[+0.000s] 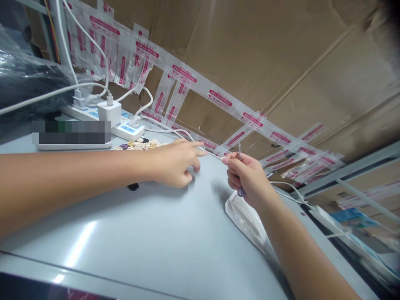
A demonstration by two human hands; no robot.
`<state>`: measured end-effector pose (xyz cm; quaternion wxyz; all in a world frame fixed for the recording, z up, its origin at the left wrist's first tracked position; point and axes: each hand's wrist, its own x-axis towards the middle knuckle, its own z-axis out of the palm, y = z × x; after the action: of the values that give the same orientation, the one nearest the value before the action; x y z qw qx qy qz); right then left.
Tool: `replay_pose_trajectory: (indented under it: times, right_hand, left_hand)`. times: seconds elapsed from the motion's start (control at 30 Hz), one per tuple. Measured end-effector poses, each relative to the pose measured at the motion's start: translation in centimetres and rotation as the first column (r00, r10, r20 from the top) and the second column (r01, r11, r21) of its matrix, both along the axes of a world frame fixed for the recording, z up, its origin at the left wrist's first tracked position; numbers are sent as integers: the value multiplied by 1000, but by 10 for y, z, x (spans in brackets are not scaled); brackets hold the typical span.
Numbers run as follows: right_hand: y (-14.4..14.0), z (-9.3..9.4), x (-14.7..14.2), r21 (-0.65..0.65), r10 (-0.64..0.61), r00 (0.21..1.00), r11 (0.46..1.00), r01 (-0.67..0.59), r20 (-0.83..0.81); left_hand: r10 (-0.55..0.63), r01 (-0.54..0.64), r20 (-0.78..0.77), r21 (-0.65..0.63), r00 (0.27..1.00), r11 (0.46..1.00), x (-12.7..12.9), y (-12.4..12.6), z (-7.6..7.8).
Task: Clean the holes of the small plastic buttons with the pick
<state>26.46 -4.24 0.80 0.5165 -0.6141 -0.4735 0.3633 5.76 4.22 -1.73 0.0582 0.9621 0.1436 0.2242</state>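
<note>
My left hand (pixel 179 163) reaches across the table (pixel 175 233) with its fingers stretched out, and I see nothing in its grip. My right hand (pixel 248 175) is closed around a slim tool (pixel 240 191) with a thin metal shaft pointing up and a dark handle below. Between its thumb and forefinger shows a small white tip; whether it belongs to the white cable (pixel 215 155) behind, I cannot tell. Below this hand lies a clear plastic bag (pixel 243 214). Beside my left wrist is a pile of small cream and purple looped pieces (pixel 140 144).
A white power strip (pixel 127 132) with a plugged-in adapter (pixel 109 112) and cables stands at the back left, near a blurred-out device (pixel 75 145). A taped cardboard wall (pixel 250 75) closes the back. Another white strip (pixel 331 223) runs along the right edge.
</note>
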Motion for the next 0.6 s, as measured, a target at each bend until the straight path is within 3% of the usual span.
replay_pose_trajectory:
  times: [0.1, 0.23, 0.3, 0.4, 0.6]
  right_hand:
    - [-4, 10, 6, 16, -24, 998, 1000, 23, 58]
    - [-8, 10, 6, -73, 16, 968, 997, 2, 251]
    - [-7, 4, 2, -120, 47, 909, 993, 4, 415]
    - [-4, -9, -5, -89, 43, 819, 996, 10, 573]
    - [0, -34, -16, -23, -17, 798, 999, 38, 603]
  left_hand:
    - [25, -26, -151, -6, 988, 1000, -2, -5, 1]
    - [26, -32, -168, -32, 986, 999, -2, -11, 0]
    - [28, -34, -169, -31, 985, 999, -1, -13, 0]
    - [9, -15, -153, -39, 988, 999, 0, -16, 0]
    - [-42, 35, -136, -51, 990, 998, 1, -12, -8]
